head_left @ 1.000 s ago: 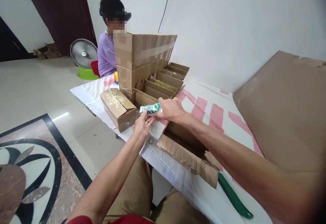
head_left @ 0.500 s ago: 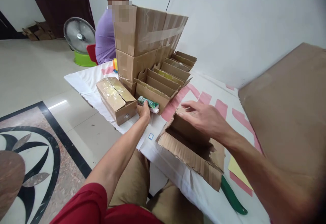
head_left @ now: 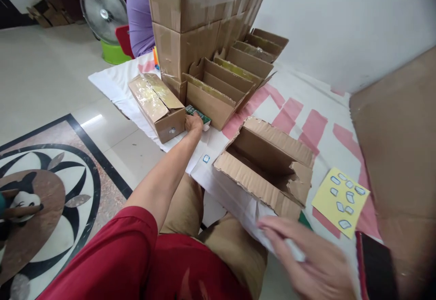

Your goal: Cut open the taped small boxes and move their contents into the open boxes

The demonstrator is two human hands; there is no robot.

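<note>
My left hand [head_left: 194, 122] is closed round the near side of a small green printed carton [head_left: 201, 115] with a white end flap. It is between a taped cardboard box [head_left: 155, 97] and a row of opened brown boxes [head_left: 207, 102]. My right hand [head_left: 306, 257] is low at the table's front edge, blurred by motion. Whether its fingers hold anything does not show. Just beyond it stands an open cardboard box [head_left: 264, 163] with torn edges. A green handle [head_left: 304, 220] is mostly hidden behind my right hand.
Stacked, taped cartons [head_left: 200, 27] rise at the back, with a person in purple [head_left: 140, 18] behind them. A yellow sheet of outlined stickers [head_left: 340, 200] and a dark phone-like object [head_left: 376, 268] lie at the right. One blue-edged sticker [head_left: 206, 158] lies on the white cloth.
My right hand has moved from over the torn-edged box down to the table's near edge. My left hand keeps hold of the green carton. The view has tilted downward.
</note>
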